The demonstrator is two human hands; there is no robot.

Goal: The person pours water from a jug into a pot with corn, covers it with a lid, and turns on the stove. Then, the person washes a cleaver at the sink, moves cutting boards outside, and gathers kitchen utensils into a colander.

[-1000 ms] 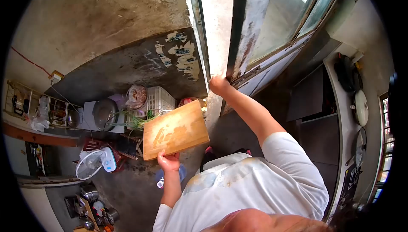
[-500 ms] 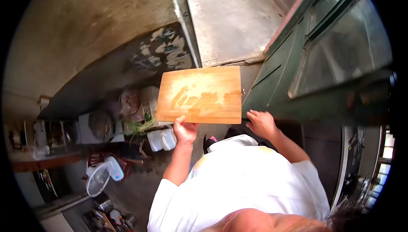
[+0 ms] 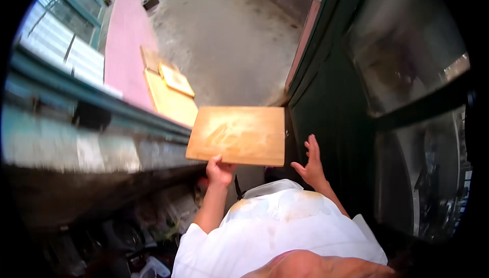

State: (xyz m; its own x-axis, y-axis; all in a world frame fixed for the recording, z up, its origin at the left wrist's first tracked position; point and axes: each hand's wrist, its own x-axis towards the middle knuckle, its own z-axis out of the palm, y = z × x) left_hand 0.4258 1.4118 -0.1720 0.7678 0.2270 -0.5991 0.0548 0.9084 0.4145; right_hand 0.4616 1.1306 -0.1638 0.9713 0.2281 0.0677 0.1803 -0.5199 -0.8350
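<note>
A wooden cutting board (image 3: 237,135) with darker damp-looking patches is held out flat in front of my body. My left hand (image 3: 219,172) grips its near edge toward the left corner, thumb on top and the other fingers underneath, partly hidden. Off the board's right side, my right hand (image 3: 311,163) is raised with its fingers stretched and the thumb apart, holding nothing. That hand is close to the dark green door (image 3: 336,89).
Ahead, a concrete floor (image 3: 229,38) lies beyond the doorway. Several wooden boards (image 3: 170,97) lean by a pink wall base (image 3: 130,44) at left. A teal frame (image 3: 102,107) borders the doorway's left; dim kitchen items sit at lower left.
My view has moved forward into the doorway, and the outside floor and leaning boards now show. The cutting board stays in my left hand. My right hand has lifted with its fingers spread.
</note>
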